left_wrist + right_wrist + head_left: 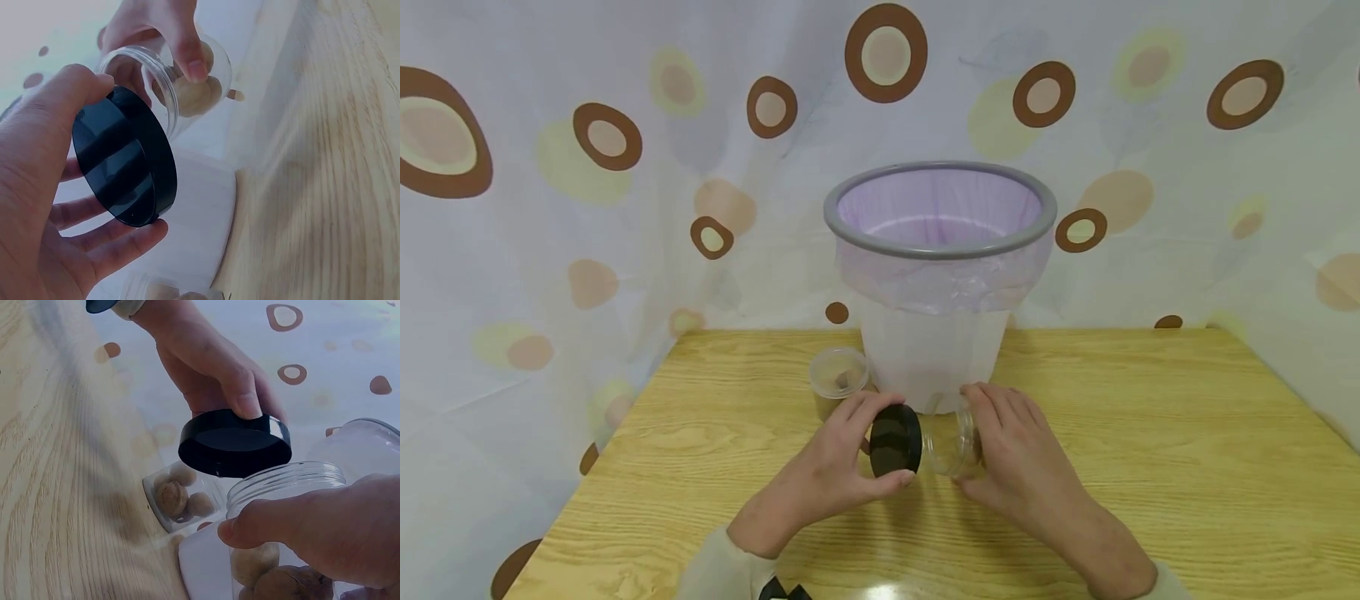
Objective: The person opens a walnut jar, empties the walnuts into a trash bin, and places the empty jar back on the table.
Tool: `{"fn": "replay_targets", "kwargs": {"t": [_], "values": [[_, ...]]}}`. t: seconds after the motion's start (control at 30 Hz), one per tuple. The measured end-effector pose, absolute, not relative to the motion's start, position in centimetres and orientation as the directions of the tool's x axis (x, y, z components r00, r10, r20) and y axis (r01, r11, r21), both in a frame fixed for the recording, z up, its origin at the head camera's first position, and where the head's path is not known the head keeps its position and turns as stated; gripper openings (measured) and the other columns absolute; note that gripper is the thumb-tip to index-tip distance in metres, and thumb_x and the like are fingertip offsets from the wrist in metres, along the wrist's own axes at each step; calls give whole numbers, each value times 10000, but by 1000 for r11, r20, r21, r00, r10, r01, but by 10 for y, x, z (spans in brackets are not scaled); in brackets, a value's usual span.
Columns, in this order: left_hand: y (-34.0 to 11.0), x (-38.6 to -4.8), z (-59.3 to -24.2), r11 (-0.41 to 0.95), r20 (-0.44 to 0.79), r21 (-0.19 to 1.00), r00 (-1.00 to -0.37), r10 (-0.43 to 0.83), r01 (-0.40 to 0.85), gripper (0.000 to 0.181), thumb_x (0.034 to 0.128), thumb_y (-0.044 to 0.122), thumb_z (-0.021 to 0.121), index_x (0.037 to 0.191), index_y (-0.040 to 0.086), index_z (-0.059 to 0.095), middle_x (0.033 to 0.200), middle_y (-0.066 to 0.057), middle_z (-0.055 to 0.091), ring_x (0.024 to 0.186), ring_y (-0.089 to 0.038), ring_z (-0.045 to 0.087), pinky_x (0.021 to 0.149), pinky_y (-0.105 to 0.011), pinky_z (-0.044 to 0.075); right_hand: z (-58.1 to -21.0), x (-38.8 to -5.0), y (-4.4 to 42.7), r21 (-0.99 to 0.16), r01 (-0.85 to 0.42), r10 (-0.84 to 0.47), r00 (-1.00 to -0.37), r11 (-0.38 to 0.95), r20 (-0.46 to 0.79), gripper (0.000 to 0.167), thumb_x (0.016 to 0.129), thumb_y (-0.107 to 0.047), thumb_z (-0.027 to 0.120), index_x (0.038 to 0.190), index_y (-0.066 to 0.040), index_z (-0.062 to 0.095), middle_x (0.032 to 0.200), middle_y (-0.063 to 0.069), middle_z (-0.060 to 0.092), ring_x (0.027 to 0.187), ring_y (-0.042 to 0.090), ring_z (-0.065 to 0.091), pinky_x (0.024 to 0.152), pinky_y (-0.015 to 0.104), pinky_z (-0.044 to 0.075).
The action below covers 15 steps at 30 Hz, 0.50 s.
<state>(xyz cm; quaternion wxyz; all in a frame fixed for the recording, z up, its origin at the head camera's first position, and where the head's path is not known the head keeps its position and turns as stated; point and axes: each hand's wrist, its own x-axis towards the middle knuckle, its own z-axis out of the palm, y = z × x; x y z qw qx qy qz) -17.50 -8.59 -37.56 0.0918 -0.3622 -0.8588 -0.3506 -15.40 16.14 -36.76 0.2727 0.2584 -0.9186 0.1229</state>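
My left hand (820,475) holds a round black lid (895,442) by its rim, between thumb and fingers. Its hollow underside shows in the right wrist view. My right hand (1026,467) grips a clear jar (287,487) around its side. The jar's threaded mouth is uncovered and faces the lid, with a small gap between them. Inside the jar lie several brown, rounded nuts that look like walnuts (290,584). In the head view the jar is tilted on its side, its mouth toward the left hand.
A white bin (932,346) with a grey rim and a pale purple liner stands just behind the hands. To its left sits a clear tub (838,371) holding several similar nuts (172,498). A patterned cloth hangs behind the wooden table (1150,433).
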Motion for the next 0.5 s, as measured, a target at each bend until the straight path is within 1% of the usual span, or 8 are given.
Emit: {"fn": "replay_targets", "kwargs": {"t": [0.1,0.2,0.33,0.5], "values": [[-86,-175,-377,526,411,482,-711,570,700,735,837,415,775,1446,175,440,1351,-9,495,1185,-159,527,912,-313,536,-367,-154,165,-91,-532,-401,-729,842,555,942,493,-221,943,1293,23,509,1222,171,611,1155,343,563,1063,505,411],[-86,-176,-379,554,403,430,-701,589,713,744,832,434,775,1448,180,444,1334,-12,495,1218,-146,508,991,-353,505,-367,-154,168,-89,-532,-400,-727,842,558,934,490,-216,944,1284,18,512,1204,176,614,1136,347,569,1053,510,418],[-85,-176,-381,582,371,389,-699,611,714,760,815,437,790,1450,195,451,1324,-18,492,1211,-141,497,972,-345,518,-366,-154,172,-96,-534,-399,-728,840,557,940,481,-210,942,1284,11,508,1198,179,613,1128,347,570,1053,508,411],[-83,-178,-383,622,330,306,-693,641,721,729,798,460,790,1419,218,495,1333,-8,507,1202,-166,513,927,-347,538,-364,-153,177,-99,-528,-393,-732,843,557,964,472,-218,954,1291,20,504,1199,182,613,1127,348,567,1055,511,405]]}}
